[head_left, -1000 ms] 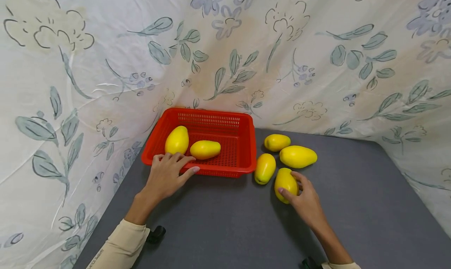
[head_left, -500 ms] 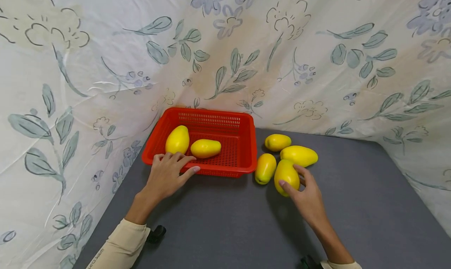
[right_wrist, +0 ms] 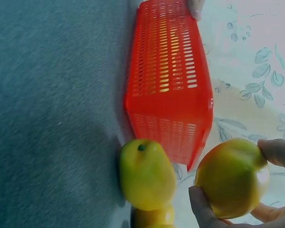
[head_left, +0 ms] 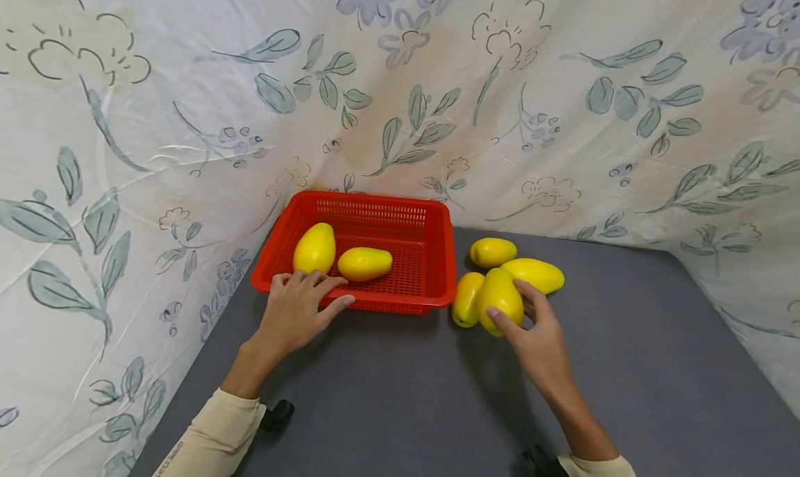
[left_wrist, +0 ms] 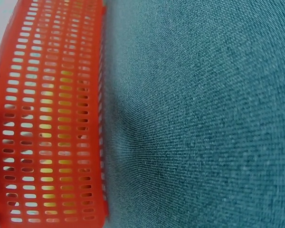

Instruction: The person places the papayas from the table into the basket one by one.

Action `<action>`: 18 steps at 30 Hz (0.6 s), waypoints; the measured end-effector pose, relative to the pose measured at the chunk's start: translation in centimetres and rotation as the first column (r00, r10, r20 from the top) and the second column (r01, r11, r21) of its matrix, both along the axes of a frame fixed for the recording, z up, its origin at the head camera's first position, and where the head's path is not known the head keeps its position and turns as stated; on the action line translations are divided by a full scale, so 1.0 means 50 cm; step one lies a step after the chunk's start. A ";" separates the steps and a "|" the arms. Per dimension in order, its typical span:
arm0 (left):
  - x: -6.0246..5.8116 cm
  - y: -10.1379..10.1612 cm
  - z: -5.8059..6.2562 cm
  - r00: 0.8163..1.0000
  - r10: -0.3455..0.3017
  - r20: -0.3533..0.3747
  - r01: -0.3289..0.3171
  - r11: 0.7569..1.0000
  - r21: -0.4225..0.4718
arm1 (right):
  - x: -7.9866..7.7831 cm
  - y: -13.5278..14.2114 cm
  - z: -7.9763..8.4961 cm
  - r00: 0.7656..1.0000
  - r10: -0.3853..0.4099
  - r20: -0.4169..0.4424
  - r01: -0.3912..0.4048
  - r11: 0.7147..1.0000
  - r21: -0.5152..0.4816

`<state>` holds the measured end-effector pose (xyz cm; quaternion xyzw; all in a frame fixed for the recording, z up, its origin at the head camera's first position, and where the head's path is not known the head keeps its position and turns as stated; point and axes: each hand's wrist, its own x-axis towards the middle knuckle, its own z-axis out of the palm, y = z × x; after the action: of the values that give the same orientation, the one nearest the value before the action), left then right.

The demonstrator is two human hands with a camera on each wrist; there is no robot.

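My right hand (head_left: 542, 345) holds a yellow mango (head_left: 498, 298) between thumb and fingers, raised above the table in the right wrist view. My left hand (head_left: 294, 314) grips the near rim of a red plastic basket (head_left: 400, 301), its fingers bent over the edge. Two yellow mangoes lie inside the basket: one upright mango (head_left: 314, 248) at the left and one sideways mango (head_left: 365, 264) near the middle. Behind the held fruit are a partly covered mango (head_left: 464, 303), a long mango (head_left: 540, 274) and a smaller mango (head_left: 492, 252) on the table.
A dark grey table (head_left: 387, 394) lies under everything. Flower-printed cloth (head_left: 400, 116) hangs right behind the basket and along the left side. The basket's slotted wall (left_wrist: 52, 118) stands close to the left wrist camera.
My right hand has lifted the mango from the table and moved it up and slightly left, overlapping the mango beside the basket. The left hand has stayed on the rim.
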<state>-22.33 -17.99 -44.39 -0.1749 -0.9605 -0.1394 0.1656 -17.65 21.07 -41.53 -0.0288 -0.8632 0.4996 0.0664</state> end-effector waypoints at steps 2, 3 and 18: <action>0.000 0.000 0.001 1.000 0.002 0.003 -0.002 1.000 -0.003 | -0.002 -0.007 0.005 1.000 0.001 -0.007 -0.001 1.000 -0.011; 0.000 0.000 0.002 1.000 0.003 0.004 -0.003 1.000 -0.003 | -0.003 -0.010 0.008 1.000 0.000 -0.011 -0.001 1.000 -0.014; -0.001 0.006 -0.002 1.000 0.016 -0.002 -0.016 1.000 -0.001 | -0.021 -0.046 0.037 0.997 0.061 -0.048 -0.065 0.994 -0.086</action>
<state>-22.36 -17.67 -44.47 -0.1676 -0.9617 -0.1373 0.1678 -18.70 18.76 -39.66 0.0068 -0.8392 0.5394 0.0691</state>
